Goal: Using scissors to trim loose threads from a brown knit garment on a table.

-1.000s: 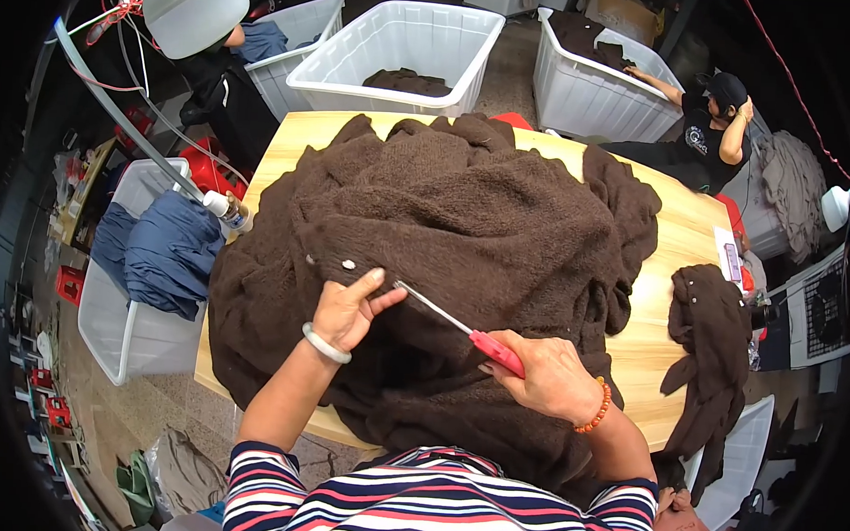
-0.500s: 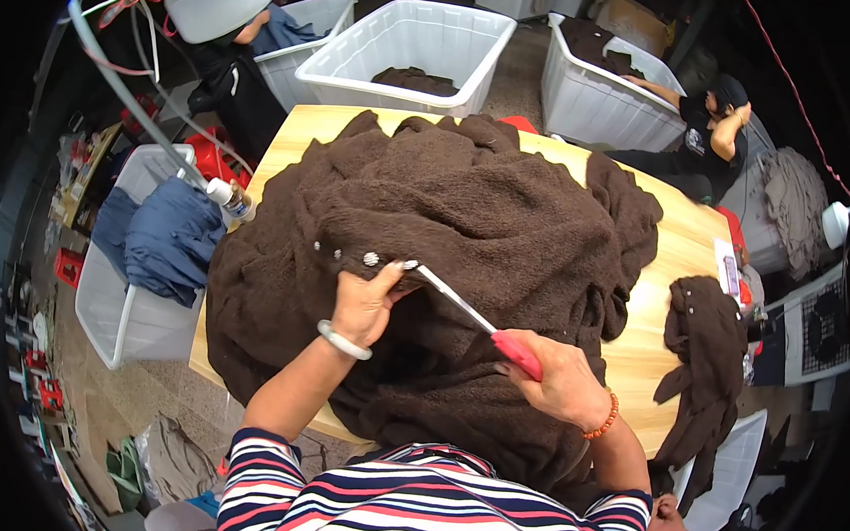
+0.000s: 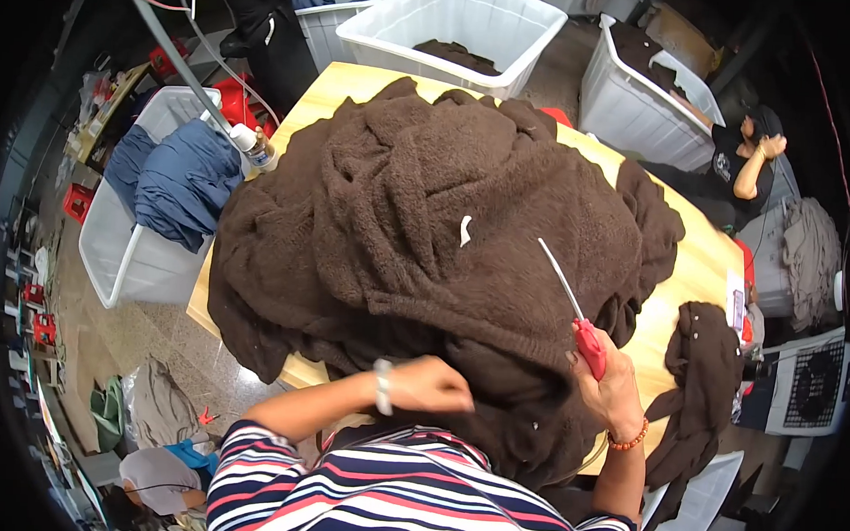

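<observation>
Head camera view, looking down over a striped-shirted person at a wooden table (image 3: pixel 696 266) heaped with brown fleece garments (image 3: pixel 445 219). Farthest to the left of both hands stands a white bin (image 3: pixel 116 255) holding blue cloth (image 3: pixel 180 177), well apart from the work.

The left hand (image 3: pixel 425 385), a pale bracelet at its wrist, lies at the near edge of the heap. Its fingers (image 3: pixel 458 398) are curled and pressed into the fleece, pointing to the person's right; whether they pinch a fold or only rest on it cannot be told.

Up and away from those fingers, near the middle of the heap, a small white tag (image 3: pixel 465 229) shows on the cloth.

To the right, the right hand (image 3: pixel 613 389) wraps closed around the red handle of a pair of scissors (image 3: pixel 573 303). An orange bead bracelet sits at that wrist. The scissors' long axis runs from the handle up and to the left, so the narrow metal blades point away from the person, toward the heap's middle. The blade tip lies just right of the white tag, well beyond the left hand. The right hand is therefore the nearer to the tag by way of the blades, while the left hand is nearer to the heap's front edge.

Right of the right hand, a separate brown garment (image 3: pixel 702 369) hangs over the table's edge.
</observation>
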The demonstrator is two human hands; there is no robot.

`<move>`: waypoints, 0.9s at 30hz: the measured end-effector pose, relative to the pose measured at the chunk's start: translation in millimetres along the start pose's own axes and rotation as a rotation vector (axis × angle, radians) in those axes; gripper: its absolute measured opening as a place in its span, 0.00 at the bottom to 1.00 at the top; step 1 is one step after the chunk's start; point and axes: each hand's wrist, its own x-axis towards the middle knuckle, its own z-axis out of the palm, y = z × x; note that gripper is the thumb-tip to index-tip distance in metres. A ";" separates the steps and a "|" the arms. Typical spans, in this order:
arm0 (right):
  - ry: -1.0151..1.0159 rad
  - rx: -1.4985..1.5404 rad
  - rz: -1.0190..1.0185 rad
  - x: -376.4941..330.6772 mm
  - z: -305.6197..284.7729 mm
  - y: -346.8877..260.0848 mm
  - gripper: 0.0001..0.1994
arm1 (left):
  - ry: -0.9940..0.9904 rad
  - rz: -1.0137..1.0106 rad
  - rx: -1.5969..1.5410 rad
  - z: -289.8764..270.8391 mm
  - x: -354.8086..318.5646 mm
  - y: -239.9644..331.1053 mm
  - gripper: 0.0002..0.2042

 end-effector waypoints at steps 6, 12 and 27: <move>-0.045 0.015 -0.055 10.0 14.1 -5.8 0.18 | 0.847 -0.222 -1.120 -16.6 -49.0 -55.7 0.17; -0.127 0.009 -0.153 16.2 24.0 -24.8 0.19 | 1.090 0.208 -1.339 -12.3 -18.1 -61.4 0.14; -0.398 -0.223 -0.154 -5.7 33.5 -43.6 0.16 | 1.252 0.349 -0.449 -18.7 6.4 -42.7 0.07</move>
